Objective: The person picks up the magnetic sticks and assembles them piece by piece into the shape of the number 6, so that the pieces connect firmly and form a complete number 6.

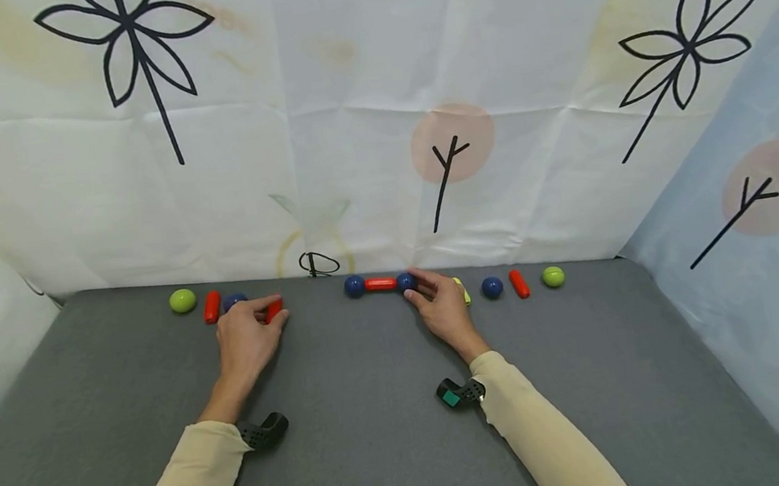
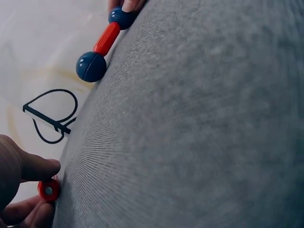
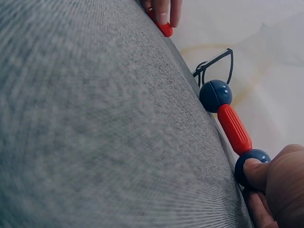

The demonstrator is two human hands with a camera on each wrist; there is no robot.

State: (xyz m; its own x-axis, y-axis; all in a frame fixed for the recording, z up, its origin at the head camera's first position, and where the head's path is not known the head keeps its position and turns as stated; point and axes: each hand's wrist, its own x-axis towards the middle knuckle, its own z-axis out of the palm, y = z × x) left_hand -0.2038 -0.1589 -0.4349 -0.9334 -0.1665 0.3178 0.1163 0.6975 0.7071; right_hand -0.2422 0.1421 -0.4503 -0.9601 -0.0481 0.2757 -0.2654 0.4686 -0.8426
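A short red rod (image 1: 274, 311) is pinched between the thumb and fingers of my left hand (image 1: 244, 338). Its near end shows a small silvery disc in the left wrist view, where the rod (image 2: 48, 190) points toward the camera. At the middle back, a ridged red rod (image 3: 234, 128) joins two blue balls into a dumbbell shape lying on the table. My right hand (image 1: 444, 311) grips the right-hand blue ball (image 1: 406, 281) with thumb and fingers. The left-hand blue ball (image 1: 354, 286) is untouched.
Left of my left hand lie a green ball (image 1: 182, 301), a red rod (image 1: 212, 307) and a partly hidden blue ball (image 1: 233, 301). Beyond my right hand are a half-hidden yellow-green piece (image 1: 466, 292), a blue ball (image 1: 492, 288), a red rod (image 1: 519, 284) and a green ball (image 1: 552, 276). A printed curtain (image 1: 367, 181) borders the grey table.
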